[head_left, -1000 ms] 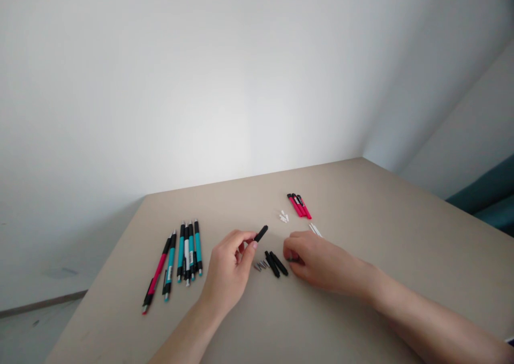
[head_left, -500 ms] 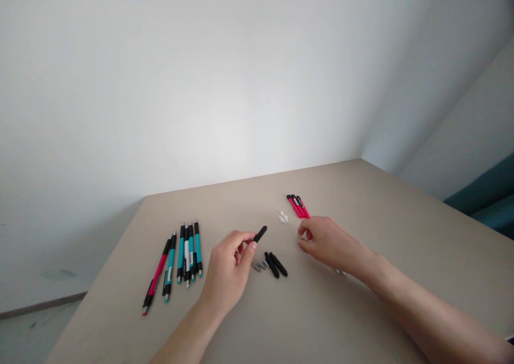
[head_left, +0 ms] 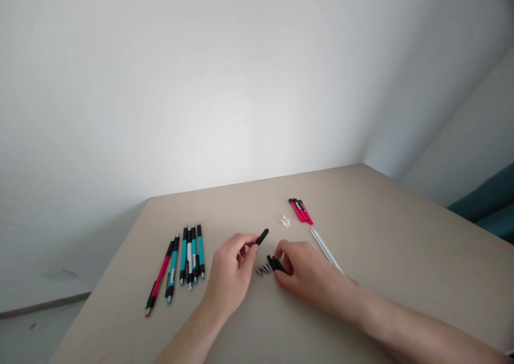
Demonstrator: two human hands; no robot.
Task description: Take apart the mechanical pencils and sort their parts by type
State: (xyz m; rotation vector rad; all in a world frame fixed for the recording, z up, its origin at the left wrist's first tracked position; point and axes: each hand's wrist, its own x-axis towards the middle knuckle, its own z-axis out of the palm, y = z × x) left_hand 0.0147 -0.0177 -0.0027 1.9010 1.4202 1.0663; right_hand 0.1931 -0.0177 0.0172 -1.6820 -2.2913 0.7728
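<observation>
Between the thumb and fingers of my left hand point(head_left: 233, 265) is a black pen grip point(head_left: 262, 237), its far end pointing up and to the right above the table. My right hand point(head_left: 301, 265) is lowered to the table, thumb and fingers closed around two more black pen grips point(head_left: 276, 264) lying there. The fingers partly cover these, so I cannot tell whether one or both are gripped. Several small metal springs point(head_left: 264, 270) lie just left of those grips, between my two hands.
Several assembled pens point(head_left: 193, 254) in teal, white and pink lie at left. Small white plastic pieces point(head_left: 285, 221) and pink pen barrels point(head_left: 300, 211) lie further back. Thin white refills point(head_left: 326, 249) run partly behind my right hand. A wall point(head_left: 241, 85) borders the table's far edge.
My right hand has moved left and toward me, from beside the pink barrels to the black pen grips, uncovering the white refills. My left hand still holds its grip, almost unmoved.
</observation>
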